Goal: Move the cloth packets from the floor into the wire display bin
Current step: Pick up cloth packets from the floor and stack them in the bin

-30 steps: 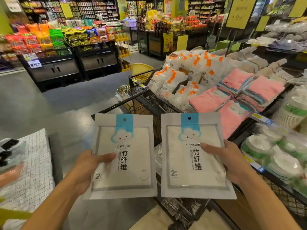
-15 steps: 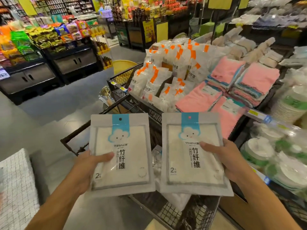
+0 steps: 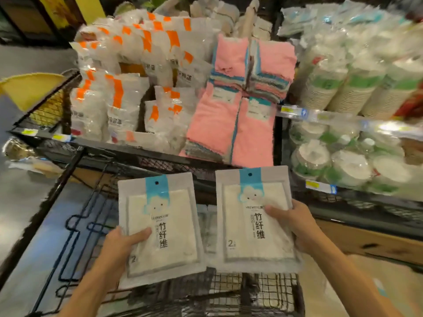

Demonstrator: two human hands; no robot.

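Both hands up over the wire bin (image 3: 229, 291), one cloth packet each. Left hand (image 3: 119, 248) clamps the left packet (image 3: 164, 225) at its lower left edge, thumb across the front. Right hand (image 3: 295, 223) clamps the right packet (image 3: 247, 218) at its right edge, thumb on the front near the printed characters. Packets are side by side, faces toward the camera, nearly touching at the inner edges, left one tilted slightly. Both sit above the bin's mesh, on the near side of its black frame, not resting on anything. More white packets visible down in the bin between the two held ones, blurred. Beyond the bin: a display shelf with pink cloths (image 3: 231, 124) stacked straight ahead, white bags with orange labels (image 3: 128, 88) left of those, stacked paper cups (image 3: 343, 88) to the right.
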